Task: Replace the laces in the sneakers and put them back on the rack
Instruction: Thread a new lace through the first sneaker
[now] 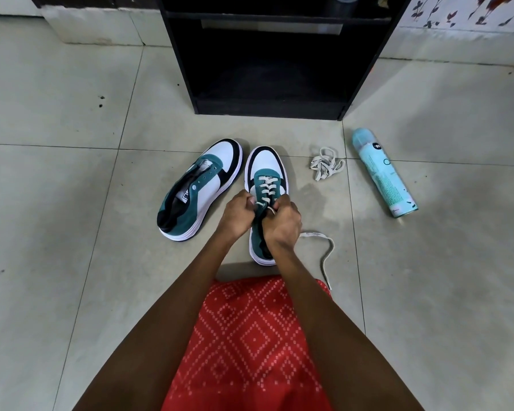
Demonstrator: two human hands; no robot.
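Left grip (239, 215) and right grip (282, 223) are meeting over the laced sneaker (264, 164), which is standing upright on the floor (72, 203) with its toe pointing at the rack (365, 69). Left grip is curling tight on that sneaker's upper edge by the top eyelets; whether it is also catching the lace is not clear. Right grip is clamping on the lace (266, 186), pinching a small loop of it at the top eyelets. The lace is crossing through the eyelets below, and one free end is trailing out to the right, curving back toward the edge of the red cloth (250, 336) over the person's lap. The sneaker's heel is sitting near that cloth edge.

Bare sneaker (199, 188) is lying just beside it on the left, tilting outward, eyelets showing no lace, toes of the pair close together with a thin gap. Loose lace bundle (325, 164) is sitting between the laced sneaker and the spray can (383, 173), apart from both. The can is lying on its side, well right of the grips.

The rack is standing just beyond the toes, its lowest opening facing the sneakers, a strip of floor showing in between. Wide tile is showing left of the bare sneaker and right of the can.
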